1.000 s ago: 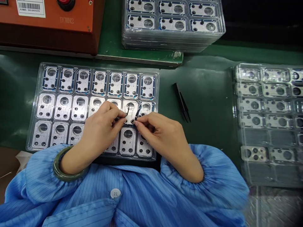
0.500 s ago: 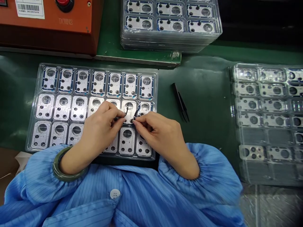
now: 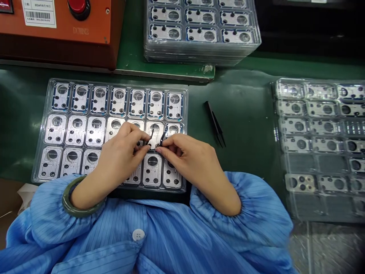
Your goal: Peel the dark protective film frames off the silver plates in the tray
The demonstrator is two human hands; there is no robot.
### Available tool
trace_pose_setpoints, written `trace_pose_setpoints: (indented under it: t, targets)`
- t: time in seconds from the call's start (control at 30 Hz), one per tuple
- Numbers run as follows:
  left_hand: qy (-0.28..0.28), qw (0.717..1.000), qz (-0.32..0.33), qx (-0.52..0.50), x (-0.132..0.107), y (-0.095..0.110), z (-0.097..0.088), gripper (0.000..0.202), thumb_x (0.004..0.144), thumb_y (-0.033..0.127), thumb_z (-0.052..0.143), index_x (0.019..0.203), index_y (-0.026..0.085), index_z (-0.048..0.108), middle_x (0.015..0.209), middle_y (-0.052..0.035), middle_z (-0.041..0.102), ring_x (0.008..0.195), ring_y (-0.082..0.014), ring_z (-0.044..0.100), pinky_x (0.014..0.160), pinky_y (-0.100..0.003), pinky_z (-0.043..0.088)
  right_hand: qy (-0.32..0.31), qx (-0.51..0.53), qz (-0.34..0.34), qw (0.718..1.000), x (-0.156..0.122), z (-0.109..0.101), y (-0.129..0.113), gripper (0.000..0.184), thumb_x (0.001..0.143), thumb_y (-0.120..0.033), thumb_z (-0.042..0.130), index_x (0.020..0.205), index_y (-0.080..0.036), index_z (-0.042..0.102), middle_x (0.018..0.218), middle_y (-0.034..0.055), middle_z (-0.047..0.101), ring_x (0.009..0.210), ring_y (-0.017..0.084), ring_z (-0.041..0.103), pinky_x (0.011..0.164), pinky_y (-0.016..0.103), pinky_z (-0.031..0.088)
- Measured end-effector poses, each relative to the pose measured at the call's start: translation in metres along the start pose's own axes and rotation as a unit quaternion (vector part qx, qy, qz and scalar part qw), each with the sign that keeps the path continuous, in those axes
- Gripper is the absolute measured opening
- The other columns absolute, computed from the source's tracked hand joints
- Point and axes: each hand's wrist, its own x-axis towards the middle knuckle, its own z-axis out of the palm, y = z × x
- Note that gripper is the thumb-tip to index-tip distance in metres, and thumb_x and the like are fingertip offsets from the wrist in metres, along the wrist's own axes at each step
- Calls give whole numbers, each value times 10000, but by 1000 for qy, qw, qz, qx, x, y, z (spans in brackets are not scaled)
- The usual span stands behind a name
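Both hands work close together over a clear plastic tray (image 3: 40, 152) holding rows of silvery metal plates, each with a large round window and small dark rings. My left hand (image 3: 122, 150) is closed in a pinch at the left edge of one middle-row plate (image 3: 154, 139). From its fingertips a thin, curved black piece (image 3: 152, 131) rises over that plate. Pinched at the same plate's lower right, my right hand (image 3: 191, 154) holds a second thin black piece (image 3: 162, 137). My fingers hide most of both pieces, so their kind is unclear.
Black tweezers (image 3: 215, 123) lie right of the tray. Another clear tray (image 3: 303, 163) with plates stands farther right. Behind are a stack of filled trays (image 3: 199, 51) and an orange box (image 3: 65, 36) with a red button (image 3: 77, 5).
My right hand has shifted slightly left, its fingertips now nearer the lower edge of the plate. My left hand keeps nearly the same place. The view has moved a little.
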Motion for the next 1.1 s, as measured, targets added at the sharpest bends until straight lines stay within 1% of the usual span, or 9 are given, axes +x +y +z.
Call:
trace_pose_setpoints:
  t: [0.2,0.33,0.5,0.67,0.77,0.83,0.9,1.0,1.1]
  targets:
    - [-1,999,4,39,1,1,0,108,847,226,568,954,211,565,965,-5,531,648,-96,568,574,-259,441,1,-13,-2,1000,1,4,0,111,839,-282,618,756,-218,583,671,-40,616,561,110,531,487,239,280]
    - [48,997,51,-16,-2,-6,3,113,845,213,579,958,215,583,914,-5,526,674,-93,562,591,-242,459,50,87,-21,995,-4,6,7,102,837,-308,623,825,-208,611,713,-17,636,600,113,568,550,239,386]
    - [110,981,101,-126,-7,-8,6,146,863,219,568,1008,217,582,970,-30,507,673,-70,554,523,-193,448,130,213,-5,968,-13,8,4,67,842,-274,601,869,-214,592,795,2,658,646,123,610,569,238,476]
    - [191,956,186,-125,-8,-1,5,176,881,135,518,1021,214,591,907,-28,563,793,-110,555,690,-246,512,209,281,-25,936,-15,12,-3,48,832,-223,617,863,-212,582,816,-8,648,686,114,621,664,245,531]
    - [223,946,182,-147,-8,0,8,309,886,143,512,1178,240,542,969,-42,582,879,-131,580,762,-282,536,214,319,-13,923,-15,11,-3,56,828,-222,621,865,-214,581,794,-13,640,688,114,618,670,247,532]
    - [206,943,142,-218,-8,-1,11,418,894,199,520,1303,252,447,1039,-60,597,886,-136,608,757,-286,561,196,348,5,917,-14,9,-3,67,819,-235,633,849,-214,576,753,-23,624,652,109,603,636,243,523]
    - [156,936,98,-300,-9,0,12,444,901,262,520,1333,235,419,1065,-75,623,868,-135,638,743,-280,585,172,371,20,912,-13,7,-3,85,807,-244,646,826,-212,569,710,-33,602,609,104,580,604,242,511]
    - [76,918,63,-384,-8,5,11,339,903,315,518,1213,180,526,1003,-77,679,820,-140,680,728,-279,607,147,389,27,909,-13,6,-5,96,798,-245,649,810,-209,562,692,-34,586,589,105,562,587,249,501]
    - [37,901,50,-430,-8,10,8,256,891,303,545,1091,148,584,894,-64,715,737,-141,703,704,-270,614,133,398,19,908,-14,8,-7,94,799,-232,646,803,-212,555,703,-32,585,611,106,567,594,246,498]
